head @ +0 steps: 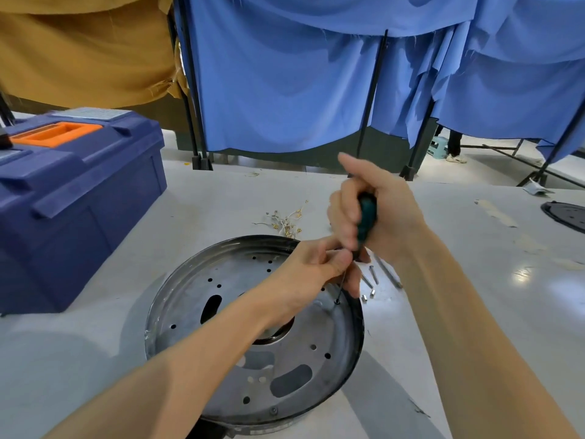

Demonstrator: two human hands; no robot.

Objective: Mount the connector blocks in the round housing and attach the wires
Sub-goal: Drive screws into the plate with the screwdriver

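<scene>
The round housing (190, 280) is laid on the bench (474, 312) at centre. Over its far right side, the screwdriver (367, 217) shaft is pinched by the left hand (311, 270). The green handle above is gripped in the curled right hand (392, 213).

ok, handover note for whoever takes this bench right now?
Hands: right hand grips the screwdriver handle; left hand pinches its shaft, with the tip at a hole near the right rim of the round housing.
Things: wires lie loose on the table behind the housing; screws lie to its right.
Done: no connector block visibly mounted, no wire attached.
Left: mount the blocks, attach the wires.
</scene>
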